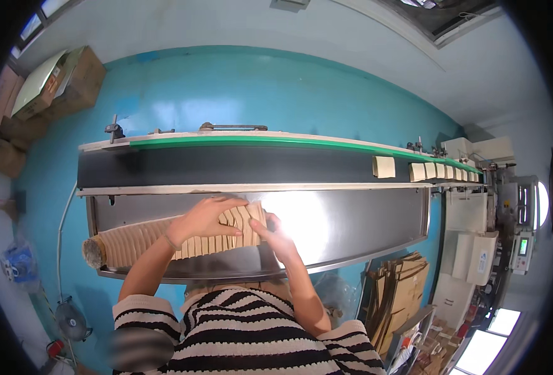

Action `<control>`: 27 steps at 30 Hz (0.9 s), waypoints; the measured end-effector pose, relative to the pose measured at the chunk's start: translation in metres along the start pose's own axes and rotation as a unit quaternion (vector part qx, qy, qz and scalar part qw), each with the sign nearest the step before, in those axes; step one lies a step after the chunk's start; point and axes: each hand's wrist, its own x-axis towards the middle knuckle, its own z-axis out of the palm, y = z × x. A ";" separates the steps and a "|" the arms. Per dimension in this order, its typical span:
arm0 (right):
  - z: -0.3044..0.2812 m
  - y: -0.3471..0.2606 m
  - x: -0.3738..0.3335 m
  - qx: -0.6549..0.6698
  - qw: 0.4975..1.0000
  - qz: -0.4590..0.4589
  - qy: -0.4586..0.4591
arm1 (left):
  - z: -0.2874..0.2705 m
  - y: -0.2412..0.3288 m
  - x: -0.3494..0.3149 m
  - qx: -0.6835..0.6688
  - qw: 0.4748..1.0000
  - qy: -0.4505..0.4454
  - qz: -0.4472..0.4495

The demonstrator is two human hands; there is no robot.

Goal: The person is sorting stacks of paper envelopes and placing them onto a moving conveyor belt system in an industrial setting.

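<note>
Before us we have a table (376,219), with a row of packets (132,240) along its left half and the left hand (209,219) and right hand (275,235) at the row's right end. Behind the table runs a belt (258,164), more packets (384,167) on its right part; a fan (72,320) sits left, cardboard (396,297) right
</note>
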 end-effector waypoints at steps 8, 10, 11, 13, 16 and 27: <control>-0.024 -0.009 0.061 0.109 0.981 -0.093 0.132 | 0.006 -0.016 -0.004 0.005 1.000 0.019 0.004; -0.014 -0.025 0.066 0.262 0.951 -0.035 0.157 | 0.006 -0.020 -0.003 -0.001 1.000 0.021 0.006; -0.008 -0.016 0.060 0.198 0.969 -0.025 0.146 | 0.009 -0.024 -0.003 0.007 1.000 0.018 -0.004; 0.006 0.019 0.040 0.025 0.992 -0.068 0.099 | 0.009 -0.026 0.000 0.013 1.000 0.010 -0.012; 0.042 0.008 0.006 -0.282 0.917 -0.250 0.131 | -0.001 -0.020 -0.004 0.009 1.000 0.023 0.015; 0.003 0.027 0.037 -0.156 0.972 -0.101 0.144 | -0.012 -0.039 -0.015 0.011 1.000 -0.023 -0.001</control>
